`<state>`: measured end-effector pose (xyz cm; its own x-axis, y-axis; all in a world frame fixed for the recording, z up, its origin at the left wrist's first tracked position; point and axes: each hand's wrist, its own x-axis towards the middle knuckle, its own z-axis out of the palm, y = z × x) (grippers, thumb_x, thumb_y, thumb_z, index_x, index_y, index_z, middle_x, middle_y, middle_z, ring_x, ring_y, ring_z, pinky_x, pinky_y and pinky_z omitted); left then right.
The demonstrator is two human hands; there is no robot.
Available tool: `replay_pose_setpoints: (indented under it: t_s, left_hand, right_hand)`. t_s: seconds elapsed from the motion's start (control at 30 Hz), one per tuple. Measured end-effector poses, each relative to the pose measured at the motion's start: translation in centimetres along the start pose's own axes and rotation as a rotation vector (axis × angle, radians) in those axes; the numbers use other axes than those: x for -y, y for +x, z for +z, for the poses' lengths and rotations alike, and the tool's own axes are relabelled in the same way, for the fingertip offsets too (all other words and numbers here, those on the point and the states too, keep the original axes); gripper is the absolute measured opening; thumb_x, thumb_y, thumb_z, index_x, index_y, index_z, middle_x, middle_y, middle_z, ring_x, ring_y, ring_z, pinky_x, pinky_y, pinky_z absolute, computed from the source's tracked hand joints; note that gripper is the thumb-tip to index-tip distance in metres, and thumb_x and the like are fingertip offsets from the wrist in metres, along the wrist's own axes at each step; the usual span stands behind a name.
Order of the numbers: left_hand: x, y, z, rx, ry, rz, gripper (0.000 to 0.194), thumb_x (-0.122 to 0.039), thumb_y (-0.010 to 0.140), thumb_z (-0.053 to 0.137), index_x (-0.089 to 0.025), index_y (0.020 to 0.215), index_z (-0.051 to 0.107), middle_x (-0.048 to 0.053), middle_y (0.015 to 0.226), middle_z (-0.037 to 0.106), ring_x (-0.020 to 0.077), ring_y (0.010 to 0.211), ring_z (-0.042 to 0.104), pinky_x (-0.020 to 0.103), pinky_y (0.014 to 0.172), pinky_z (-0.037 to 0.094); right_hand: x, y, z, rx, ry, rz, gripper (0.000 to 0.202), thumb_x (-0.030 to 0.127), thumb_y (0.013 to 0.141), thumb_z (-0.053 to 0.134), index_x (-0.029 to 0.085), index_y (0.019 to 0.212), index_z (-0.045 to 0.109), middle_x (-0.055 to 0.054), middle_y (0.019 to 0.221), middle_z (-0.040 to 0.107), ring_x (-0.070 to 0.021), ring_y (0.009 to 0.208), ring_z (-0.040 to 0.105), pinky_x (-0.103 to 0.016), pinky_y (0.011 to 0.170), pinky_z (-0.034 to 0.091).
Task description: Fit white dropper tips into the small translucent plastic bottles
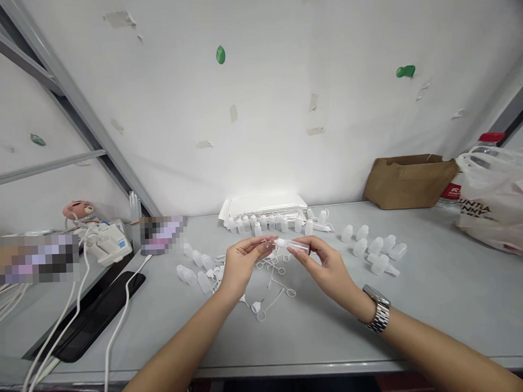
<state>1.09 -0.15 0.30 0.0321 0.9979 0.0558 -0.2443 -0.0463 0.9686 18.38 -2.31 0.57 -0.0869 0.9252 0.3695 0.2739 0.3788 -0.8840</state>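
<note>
Between my hands, above the middle of the table, a small translucent bottle [295, 245] lies sideways. My right hand [326, 265] has its fingers wrapped round the bottle's body. The fingers of my left hand [244, 262] pinch at the bottle's white tip [280, 242]. Beneath and in front of the hands lie white ring-shaped cap pieces [288, 292] and a white nozzle cap with a thin needle [257, 306]. Open bottles without caps stand and lie to the right [376, 246] and to the left [203, 281]. Behind the hands, several capped bottles [257, 227] stand in rows.
A white tray [266, 204] rests against the wall. Back right are a cardboard box [407, 182] and a plastic bag [497, 205]. At the left lie a black phone [98, 316], white cables [82, 282], a power strip [111, 244] and a pink bear figure [78, 209].
</note>
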Motion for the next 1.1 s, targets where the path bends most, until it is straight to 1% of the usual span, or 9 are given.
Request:
replay_pose_setpoints:
  t_s: [0.17, 0.37, 0.77, 0.97, 1.1]
  left_hand:
    - [0.0, 0.1, -0.2, 0.023, -0.006, -0.019, 0.023, -0.032, 0.064, 0.072, -0.016, 0.08, 0.072, 0.008, 0.09, 0.072, 0.0207, 0.081, 0.066, 0.037, 0.085, 0.049]
    - [0.2, 0.2, -0.2, 0.019, 0.023, -0.022, 0.02, -0.03, 0.064, 0.072, -0.017, 0.078, 0.072, 0.006, 0.083, 0.073, 0.0198, 0.079, 0.067, 0.034, 0.083, 0.05]
    - [-0.1, 0.1, -0.1, 0.008, 0.115, -0.005, 0.019, -0.03, 0.064, 0.071, -0.018, 0.078, 0.073, 0.005, 0.081, 0.073, 0.0203, 0.079, 0.067, 0.033, 0.082, 0.051]
    - [-0.5, 0.2, -0.4, 0.042, 0.192, -0.012, 0.017, -0.026, 0.065, 0.069, -0.017, 0.079, 0.072, 0.004, 0.081, 0.073, 0.0189, 0.079, 0.067, 0.031, 0.08, 0.052]
    - [-1.3, 0.3, -0.6, 0.075, 0.28, -0.044, 0.013, -0.021, 0.064, 0.068, -0.017, 0.075, 0.073, 0.003, 0.076, 0.074, 0.0186, 0.076, 0.068, 0.031, 0.079, 0.052]
  right_hand:
    - [0.1, 0.0, 0.0, 0.009, -0.018, -0.01, 0.021, 0.041, 0.08, 0.055, 0.023, 0.088, 0.061, -0.005, 0.084, 0.062, -0.0199, 0.076, 0.053, -0.032, 0.072, 0.041]
    - [0.0, -0.1, 0.0, 0.013, -0.038, -0.01, 0.021, 0.04, 0.08, 0.056, 0.022, 0.088, 0.061, -0.005, 0.082, 0.062, -0.0195, 0.074, 0.053, -0.032, 0.07, 0.041]
    - [0.0, -0.1, 0.1, 0.041, -0.079, -0.02, 0.02, 0.04, 0.081, 0.055, 0.022, 0.087, 0.061, -0.005, 0.079, 0.062, -0.0188, 0.071, 0.052, -0.032, 0.068, 0.041]
    - [0.0, -0.1, -0.2, 0.036, -0.182, -0.132, 0.018, 0.036, 0.081, 0.055, 0.02, 0.087, 0.061, -0.004, 0.078, 0.064, -0.0169, 0.069, 0.053, -0.032, 0.067, 0.043]
    - [-0.1, 0.0, -0.5, 0.051, -0.274, -0.211, 0.019, 0.035, 0.082, 0.054, 0.019, 0.088, 0.061, -0.004, 0.076, 0.063, -0.0164, 0.066, 0.053, -0.032, 0.066, 0.044]
